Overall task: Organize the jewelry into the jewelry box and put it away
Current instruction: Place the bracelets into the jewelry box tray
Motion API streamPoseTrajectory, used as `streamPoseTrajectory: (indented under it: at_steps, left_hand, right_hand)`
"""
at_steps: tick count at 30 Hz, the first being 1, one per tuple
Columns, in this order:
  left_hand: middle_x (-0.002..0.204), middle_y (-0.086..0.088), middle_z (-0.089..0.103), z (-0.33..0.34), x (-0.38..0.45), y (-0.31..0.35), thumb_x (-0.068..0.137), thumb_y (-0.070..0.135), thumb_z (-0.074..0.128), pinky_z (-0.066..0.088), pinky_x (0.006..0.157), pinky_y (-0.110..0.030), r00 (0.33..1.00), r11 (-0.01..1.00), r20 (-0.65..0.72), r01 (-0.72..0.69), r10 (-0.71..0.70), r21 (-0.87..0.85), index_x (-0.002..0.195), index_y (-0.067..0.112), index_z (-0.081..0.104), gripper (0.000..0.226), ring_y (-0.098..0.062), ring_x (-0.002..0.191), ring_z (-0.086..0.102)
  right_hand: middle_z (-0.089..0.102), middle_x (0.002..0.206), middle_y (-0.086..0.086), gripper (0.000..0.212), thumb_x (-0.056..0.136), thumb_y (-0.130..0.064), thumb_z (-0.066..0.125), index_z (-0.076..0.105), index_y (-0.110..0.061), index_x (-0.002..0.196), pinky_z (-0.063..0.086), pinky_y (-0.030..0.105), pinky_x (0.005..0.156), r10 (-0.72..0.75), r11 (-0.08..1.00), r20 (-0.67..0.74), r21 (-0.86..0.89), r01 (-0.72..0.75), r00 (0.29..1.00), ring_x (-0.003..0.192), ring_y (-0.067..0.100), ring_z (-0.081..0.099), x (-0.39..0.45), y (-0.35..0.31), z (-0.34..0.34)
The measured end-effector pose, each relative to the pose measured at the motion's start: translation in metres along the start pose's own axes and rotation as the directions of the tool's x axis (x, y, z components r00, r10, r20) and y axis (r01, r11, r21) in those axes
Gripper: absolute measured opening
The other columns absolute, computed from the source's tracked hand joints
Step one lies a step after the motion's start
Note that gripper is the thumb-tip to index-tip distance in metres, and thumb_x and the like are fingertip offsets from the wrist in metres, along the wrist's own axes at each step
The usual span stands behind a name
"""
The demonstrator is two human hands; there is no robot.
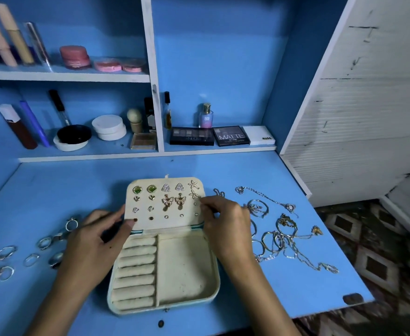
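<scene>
Spreading across most of the view, the blue desk backs onto blue shelves stocked with cosmetics, with a white slatted door and patterned floor to the right. Centred on the desk lies the jewelry box, open, its lid panel already studded with earrings while the ring rolls and the side compartment stay bare. The earring step looks to be in hand: the left hand steadies the panel's left edge with thumb pressed on it, and the right hand has fingers curled at the panel's right edge, seemingly pinching something tiny, though I cannot tell what. Next probably comes seating that piece in a free hole. Chains tangle right of the box; rings lie scattered left.
</scene>
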State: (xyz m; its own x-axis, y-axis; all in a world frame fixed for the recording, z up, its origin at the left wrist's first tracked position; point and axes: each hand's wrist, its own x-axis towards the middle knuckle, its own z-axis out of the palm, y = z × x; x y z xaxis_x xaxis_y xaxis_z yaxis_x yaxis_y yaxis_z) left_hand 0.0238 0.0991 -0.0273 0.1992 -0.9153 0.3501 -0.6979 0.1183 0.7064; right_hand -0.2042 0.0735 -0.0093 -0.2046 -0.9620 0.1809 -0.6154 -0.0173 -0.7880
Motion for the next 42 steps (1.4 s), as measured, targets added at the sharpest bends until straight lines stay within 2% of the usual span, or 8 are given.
streamPoseTrajectory:
  at_steps: [4,12,17,22,27,32,39,42]
  left_hand:
    - [0.094,0.012,0.059,0.001,-0.001,0.001,0.084,0.013,0.075,0.036,0.068,-0.002,1.000,1.000,-0.004,0.022,-0.022,0.017,0.115,0.017,0.074,0.031,0.005,0.085,0.057]
    - [0.092,0.009,0.066,0.002,0.001,0.009,0.085,0.014,0.075,0.032,0.070,0.004,0.993,0.991,-0.002,0.121,-0.121,0.059,0.107,0.019,0.077,0.023,0.012,0.088,0.055]
    - [0.094,0.008,0.064,0.001,0.002,0.012,0.086,0.014,0.074,0.031,0.068,0.006,0.984,0.981,0.011,0.177,-0.179,0.080,0.109,0.020,0.076,0.024,-0.007,0.079,0.059]
    - [0.090,0.004,0.062,0.001,0.003,0.029,0.086,0.011,0.071,0.045,0.079,-0.031,0.986,0.979,-0.053,0.164,-0.159,0.118,0.105,0.017,0.077,0.020,-0.017,0.078,0.058]
    - [0.087,0.003,0.060,0.008,0.010,0.059,0.085,0.008,0.071,0.043,0.077,-0.031,0.996,0.988,-0.071,-0.045,0.056,0.146,0.097,0.014,0.077,0.015,-0.021,0.075,0.058]
    - [0.081,0.006,0.062,0.030,0.024,0.091,0.084,0.011,0.076,0.038,0.069,-0.022,0.955,0.950,0.030,-0.295,0.294,0.102,0.092,0.016,0.078,0.010,-0.019,0.069,0.057]
    - [0.086,0.014,0.063,0.076,0.036,0.126,0.086,0.024,0.075,0.034,0.076,-0.007,0.816,0.880,0.375,-0.475,0.441,-0.002,0.097,0.025,0.077,0.012,-0.009,0.083,0.053]
    - [0.091,0.011,0.066,0.101,0.038,0.136,0.087,0.027,0.074,0.046,0.082,-0.026,0.730,0.855,0.508,-0.519,0.456,-0.021,0.100,0.025,0.077,0.014,-0.012,0.090,0.058]
  right_hand:
    - [0.077,0.089,-0.004,0.024,0.091,-0.016,0.059,0.077,-0.027,0.102,0.055,0.032,0.074,0.039,0.999,0.016,0.035,-0.039,0.999,0.073,0.024,0.070,0.001,0.000,0.003]
    - [0.076,0.084,0.001,0.024,0.090,-0.011,0.059,0.079,-0.022,0.098,0.053,0.031,0.070,0.021,0.998,-0.009,0.060,-0.020,1.000,0.071,0.023,0.067,0.001,0.001,0.001]
    - [0.074,0.078,0.002,0.022,0.089,-0.009,0.058,0.078,-0.019,0.091,0.052,0.036,0.067,0.005,0.998,0.004,0.068,-0.005,1.000,0.069,0.026,0.066,0.002,0.004,0.002]
    - [0.076,0.084,-0.001,0.019,0.090,-0.010,0.062,0.078,-0.019,0.093,0.053,0.033,0.074,0.039,0.992,0.017,0.119,-0.041,0.999,0.073,0.022,0.067,0.001,0.008,-0.021]
    - [0.076,0.088,-0.005,0.014,0.090,-0.013,0.068,0.078,-0.019,0.098,0.042,0.002,0.071,0.049,0.995,-0.074,0.095,-0.042,0.996,0.083,0.007,0.067,0.010,0.024,-0.055]
    - [0.070,0.077,-0.009,0.013,0.089,-0.013,0.070,0.078,-0.019,0.098,0.036,-0.004,0.065,0.074,0.997,-0.129,0.032,-0.071,0.989,0.073,0.002,0.061,0.020,0.045,-0.091]
    - [0.076,0.092,-0.005,0.015,0.089,-0.020,0.068,0.078,-0.022,0.099,0.052,0.028,0.077,0.087,0.970,-0.091,-0.218,-0.105,0.992,0.087,0.016,0.067,0.038,0.073,-0.113]
    - [0.075,0.090,-0.002,0.013,0.089,-0.023,0.066,0.077,-0.024,0.094,0.054,0.032,0.074,0.104,0.938,-0.029,-0.328,-0.108,0.994,0.089,0.022,0.066,0.045,0.076,-0.113]
